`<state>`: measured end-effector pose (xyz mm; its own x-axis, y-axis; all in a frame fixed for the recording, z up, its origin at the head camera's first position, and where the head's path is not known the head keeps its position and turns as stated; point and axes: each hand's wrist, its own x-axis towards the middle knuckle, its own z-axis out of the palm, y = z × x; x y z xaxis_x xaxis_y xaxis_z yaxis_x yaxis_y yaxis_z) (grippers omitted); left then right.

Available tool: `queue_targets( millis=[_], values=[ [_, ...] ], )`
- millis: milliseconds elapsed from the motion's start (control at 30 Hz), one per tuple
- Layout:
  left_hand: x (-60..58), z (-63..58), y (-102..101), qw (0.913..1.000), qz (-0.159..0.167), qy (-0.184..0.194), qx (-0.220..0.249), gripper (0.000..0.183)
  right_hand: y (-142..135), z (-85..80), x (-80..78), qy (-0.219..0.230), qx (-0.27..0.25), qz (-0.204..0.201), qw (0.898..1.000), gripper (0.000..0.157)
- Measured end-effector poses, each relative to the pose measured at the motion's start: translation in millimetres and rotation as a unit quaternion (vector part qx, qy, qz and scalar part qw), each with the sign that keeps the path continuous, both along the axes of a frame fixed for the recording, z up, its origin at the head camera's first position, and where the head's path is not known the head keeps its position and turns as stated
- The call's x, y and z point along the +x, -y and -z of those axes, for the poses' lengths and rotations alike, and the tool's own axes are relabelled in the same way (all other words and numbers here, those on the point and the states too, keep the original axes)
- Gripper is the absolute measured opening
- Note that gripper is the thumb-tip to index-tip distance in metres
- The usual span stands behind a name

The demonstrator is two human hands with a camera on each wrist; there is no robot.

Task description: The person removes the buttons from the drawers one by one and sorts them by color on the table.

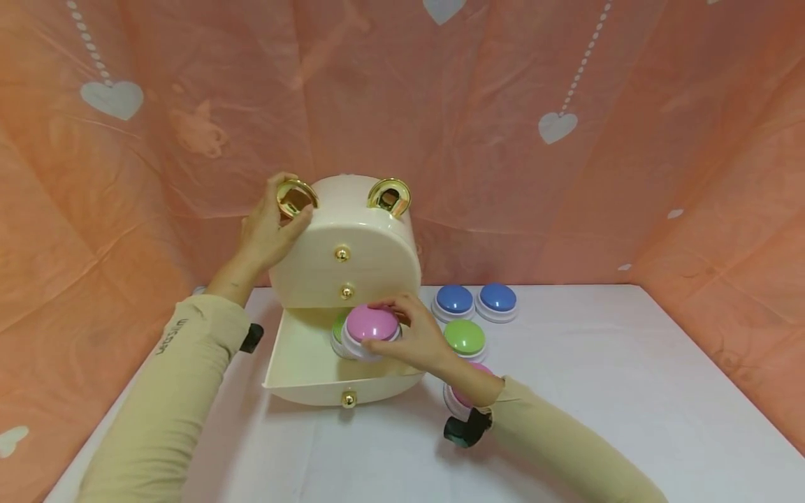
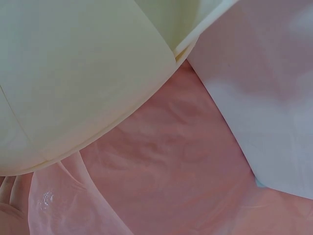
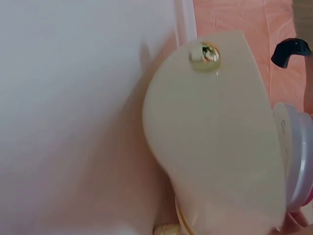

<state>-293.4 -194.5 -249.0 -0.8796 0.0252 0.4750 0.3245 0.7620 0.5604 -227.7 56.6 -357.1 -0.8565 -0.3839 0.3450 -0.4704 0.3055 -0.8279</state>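
Note:
My left hand [image 1: 267, 223] grips the left gold-rimmed ear [image 1: 297, 198] of a cream drawer box [image 1: 380, 269], thumb in front and fingers behind. The box's bottom drawer [image 1: 308, 397] stands pulled out. Over it, my right hand [image 1: 418, 335] pinches a pink push button [image 1: 372, 323] by its side, thumb and fingers at opposite edges. Partly hidden behind that button, a green push button [image 1: 338, 327] lies inside the drawer. In the right wrist view, the white base of the pink button [image 3: 295, 152] shows beyond the drawer front [image 3: 215, 132].
To the right of the box, two blue buttons [image 1: 455, 299] sit side by side on the white tablecloth [image 1: 585, 363]. A green button [image 1: 465, 337] is in front of them. Nearer, my right wrist partly covers another pink button [image 1: 462, 395]. Orange-pink cloth [image 1: 490, 161] hangs behind.

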Motion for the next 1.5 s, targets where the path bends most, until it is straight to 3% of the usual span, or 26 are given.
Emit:
queue_targets(
  millis=[267,633,1100,1500],
  values=[
    [0.7,-0.6,0,1.0000,-0.002,0.000,0.001,0.058,-28,-5.5,0.2,0.007,-0.002,0.012,1.000,0.052],
    [1.4,-0.4,1,1.0000,-0.008,0.001,-0.004,0.057,-58,-3.7,4.3,0.016,0.040,0.040,0.998,0.055],
    [-0.3,0.2,0,1.0000,0.006,-0.001,0.005,0.058,-93,-4.7,9.3,0.023,0.063,0.058,0.996,0.054],
    [-0.7,0.6,0,1.0000,0.006,-0.002,0.005,0.059,-127,2.3,12.4,-0.007,0.094,0.076,0.993,0.055]
  ],
)
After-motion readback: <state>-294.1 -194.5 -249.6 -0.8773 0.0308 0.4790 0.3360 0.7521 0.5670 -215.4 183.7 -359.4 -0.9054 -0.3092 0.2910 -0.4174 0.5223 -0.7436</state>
